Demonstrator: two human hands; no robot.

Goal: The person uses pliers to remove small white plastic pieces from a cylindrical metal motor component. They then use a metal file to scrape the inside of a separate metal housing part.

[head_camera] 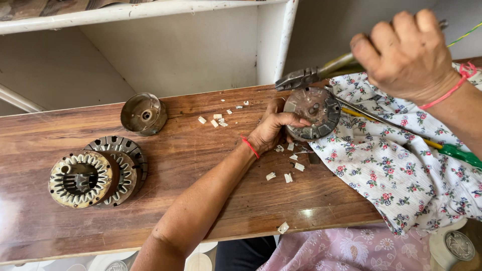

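Observation:
My left hand point(272, 129) grips the edge of a round grey metal motor part point(314, 111), holding it tilted on the wooden table point(175, 165) at the edge of a floral cloth point(401, 165). My right hand point(406, 55) is raised above it, closed around the handles of pliers point(306, 76) whose dark jaws point left, just above the motor part. Both wrists wear red thread bands.
Two ring-shaped slotted motor cores point(83, 178) lie stacked at the left, a cup-shaped metal housing point(144, 113) behind them. Several small white chips point(286, 176) are scattered about. A green-handled screwdriver point(459, 154) rests on the cloth. A white shelf frame point(273, 45) stands behind.

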